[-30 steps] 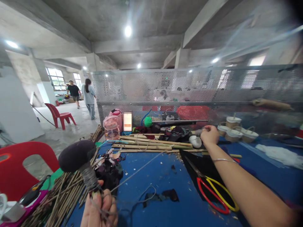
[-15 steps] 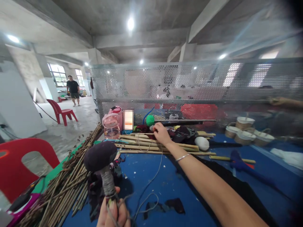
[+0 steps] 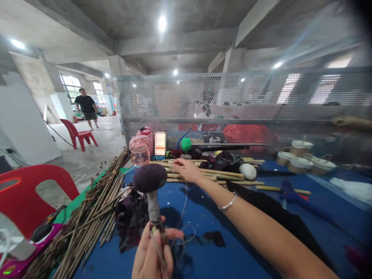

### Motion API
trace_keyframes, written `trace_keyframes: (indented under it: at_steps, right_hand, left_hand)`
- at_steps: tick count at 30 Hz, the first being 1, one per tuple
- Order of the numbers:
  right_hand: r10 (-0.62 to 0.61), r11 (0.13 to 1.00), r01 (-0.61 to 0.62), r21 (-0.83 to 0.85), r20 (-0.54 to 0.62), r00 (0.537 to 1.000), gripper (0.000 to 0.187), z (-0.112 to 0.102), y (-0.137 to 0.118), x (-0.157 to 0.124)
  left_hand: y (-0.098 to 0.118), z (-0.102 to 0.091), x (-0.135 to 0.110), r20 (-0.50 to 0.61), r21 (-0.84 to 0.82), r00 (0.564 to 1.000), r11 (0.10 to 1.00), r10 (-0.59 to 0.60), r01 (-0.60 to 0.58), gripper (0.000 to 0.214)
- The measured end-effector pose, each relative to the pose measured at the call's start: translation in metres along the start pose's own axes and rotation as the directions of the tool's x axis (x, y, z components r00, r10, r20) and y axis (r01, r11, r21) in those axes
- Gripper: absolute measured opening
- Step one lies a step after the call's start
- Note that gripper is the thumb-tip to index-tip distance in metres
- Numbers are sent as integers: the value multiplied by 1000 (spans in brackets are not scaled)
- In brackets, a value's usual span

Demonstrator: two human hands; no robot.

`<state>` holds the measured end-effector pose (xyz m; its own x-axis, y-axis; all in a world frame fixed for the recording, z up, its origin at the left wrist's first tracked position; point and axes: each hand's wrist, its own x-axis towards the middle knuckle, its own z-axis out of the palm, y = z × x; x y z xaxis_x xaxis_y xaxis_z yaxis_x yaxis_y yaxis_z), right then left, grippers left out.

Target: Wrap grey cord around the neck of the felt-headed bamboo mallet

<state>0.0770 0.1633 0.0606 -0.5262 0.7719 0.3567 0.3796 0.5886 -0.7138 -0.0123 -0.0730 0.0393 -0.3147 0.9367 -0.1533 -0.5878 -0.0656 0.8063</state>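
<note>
My left hand [image 3: 154, 250] is closed round the lower end of a mallet-like stick, which stands upright with a rounded dark cloth head [image 3: 149, 178]. Grey cord [image 3: 154, 207] is wound tightly below that head, and a loose length runs over my fingers. Out over the bamboo sticks [image 3: 209, 175], my right hand [image 3: 186, 169] has its thumb and fingers pinched together on a thin grey cord [image 3: 185, 201], which trails down to the table. Dark patterned cloth [image 3: 130, 221] lies left of my left hand, and a cloth scrap [image 3: 215, 238] lies to the right.
Long thin sticks [image 3: 95, 217] are heaped along the left edge. Behind are a pink bottle [image 3: 140, 151], a green ball [image 3: 186, 144] and a perforated metal screen [image 3: 247, 100]. A white ball [image 3: 248, 171] and small buckets [image 3: 300, 164] are rightward. A person [image 3: 86, 106] is beyond the red chair [image 3: 80, 133].
My right hand has moved left and nearer, away from the green ball. The mallet-like stick in my left hand has shifted right and stands straighter. The person in the background has stepped closer.
</note>
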Motion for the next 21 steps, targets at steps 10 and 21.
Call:
trace_keyframes:
  at_steps: [10, 21]
  right_hand:
    - [-143, 628, -449, 636, 661, 736, 61, -6, -83, -202]
    - [228, 968, -246, 42, -546, 806, 53, -68, -61, -271]
  left_hand:
    - [27, 14, -45, 432, 322, 901, 939, -32, -121, 30]
    - [32, -8, -64, 466, 629, 860, 605, 209, -488, 28]
